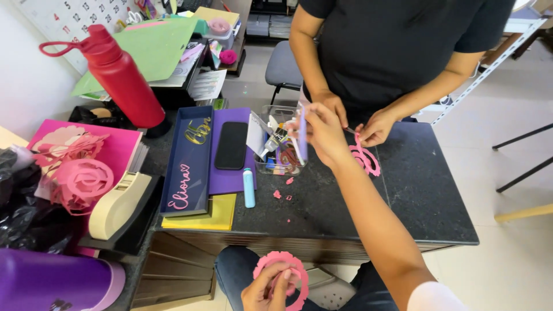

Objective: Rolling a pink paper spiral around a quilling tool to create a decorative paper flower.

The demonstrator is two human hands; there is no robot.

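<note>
Two hands of the seated person are at work, well apart. Left hand (271, 286) sits low over the lap, below the desk's (426, 196) front edge, fingers curled round a pink paper spiral (283, 277); the spiral is pinched at its near rim and faces up.

Right hand (324, 131) is stretched forward across the desk, fingers closed on a thin pale strip (303, 137) held upright, long axis vertical. It hangs just above the clear plastic box (280, 144) of small supplies, so the strip lies far ahead of and above the spiral; the right arm spans the gap between them.

Opposite, a standing co-worker in a dark shirt holds a second pink cut-out (365, 158) with both hands, just beside the right hand, nearly touching.

Around: black phone (231, 145) on a purple sheet, light-blue glue stick (248, 188), navy name tray (188, 161), red bottle (122, 77), cream tape dispenser (117, 206), pink paper flowers (78, 173) at left. Pink scraps (282, 190) litter the desk between box and edge.
</note>
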